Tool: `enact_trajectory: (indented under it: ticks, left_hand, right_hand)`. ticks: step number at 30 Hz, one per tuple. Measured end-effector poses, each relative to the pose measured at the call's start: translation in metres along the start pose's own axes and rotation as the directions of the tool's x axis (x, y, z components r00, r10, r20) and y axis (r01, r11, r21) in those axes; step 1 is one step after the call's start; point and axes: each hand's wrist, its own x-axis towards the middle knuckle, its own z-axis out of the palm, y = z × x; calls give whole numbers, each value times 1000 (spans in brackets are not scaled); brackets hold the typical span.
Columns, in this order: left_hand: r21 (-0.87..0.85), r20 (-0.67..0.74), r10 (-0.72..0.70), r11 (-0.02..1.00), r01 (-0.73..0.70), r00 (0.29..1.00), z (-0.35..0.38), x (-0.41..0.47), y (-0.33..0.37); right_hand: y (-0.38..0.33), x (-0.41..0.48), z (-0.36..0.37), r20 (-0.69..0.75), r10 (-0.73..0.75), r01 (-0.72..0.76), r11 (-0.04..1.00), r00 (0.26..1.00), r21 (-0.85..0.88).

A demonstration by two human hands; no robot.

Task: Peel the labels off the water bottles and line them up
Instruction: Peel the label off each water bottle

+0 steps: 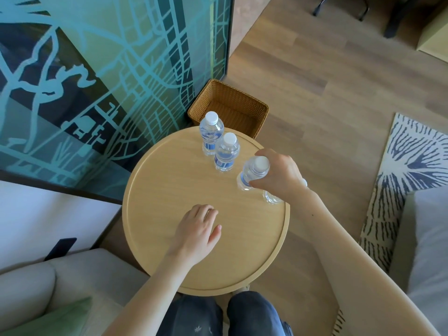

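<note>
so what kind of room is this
Probably a lounge or hotel-style sitting area: a small round wooden table beside a pale sofa, a patterned rug on wood flooring, and a glass partition printed with a map-like design.

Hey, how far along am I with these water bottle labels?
No peeling shows yet: the farthest bottle and second bottle carry blue labels. Your right hand grips a third bottle, also labelled; your left hand holds nothing. A fourth bottle is mostly hidden behind that hand. Peeling and the final line-up remain.
</note>
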Motion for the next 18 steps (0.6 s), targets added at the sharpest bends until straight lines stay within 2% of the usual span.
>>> enact_trajectory:
  ticks: [4, 9, 15, 18]
  left_hand:
    - [-3, -6, -1, 1000, 1, 1000, -22, 1, 6]
    - [35, -91, 35, 999, -32, 995, -64, 5, 10]
    - [44, -152, 48, 998, -42, 987, -119, 9, 12]
    - [14, -180, 42, 999, -40, 983, -144, 11, 18]
  right_hand:
    - [-19, -18, -23, -37, -12, 18, 984, 999, 174]
    - [-52, -53, -58, -163, -112, 160, 934, 980, 319]
    - [-92, -88, -108, -300, -92, 245, 816, 950, 524]
    - [-107, -100, -130, -340, -107, 293, 772, 934, 564]
